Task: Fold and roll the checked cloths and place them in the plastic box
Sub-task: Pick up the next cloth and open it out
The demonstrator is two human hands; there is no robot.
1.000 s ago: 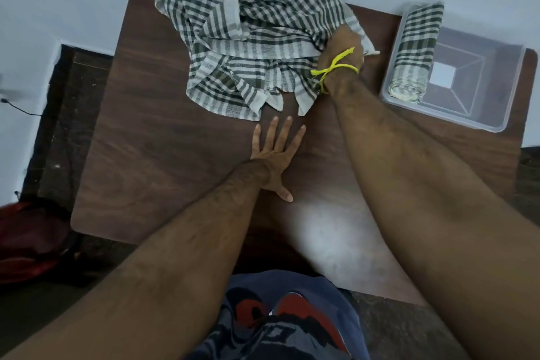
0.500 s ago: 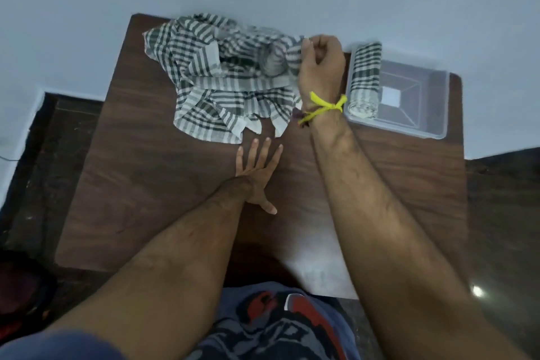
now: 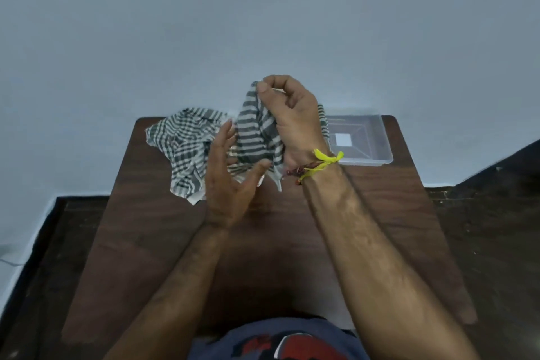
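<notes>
While the right hand (image 3: pixel 287 117) pinches a corner of the checked cloth (image 3: pixel 257 132) above the desk (image 3: pixel 175 243), its fingers curled, the left hand (image 3: pixel 225 181) reaches in with straight fingers. Far right sits the plastic box (image 3: pixel 377 143).

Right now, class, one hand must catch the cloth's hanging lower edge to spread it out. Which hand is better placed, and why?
Left. The left hand is open and free, right beside the hanging part of the checked cloth. The right hand already pinches the cloth's top, so it cannot let go.
</notes>
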